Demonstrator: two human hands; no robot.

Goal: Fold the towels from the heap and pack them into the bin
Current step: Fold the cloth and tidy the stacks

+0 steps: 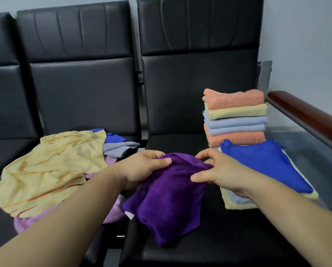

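Left grip (144, 167) and right grip (217, 173) each pinch the far edge of the purple towel (169, 199) crumpled on the seat (219, 243), so I should pull it taut and flat before folding

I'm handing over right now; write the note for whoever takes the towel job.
Left hand and right hand both grip the purple towel, crumpled, on the black seat.
The heap lies to its left, yellow towel on top.
Done: tall folded stack and a lower one topped by the blue towel, at right.
Left: fold purple, then the heap; pack everything. No bin in view.
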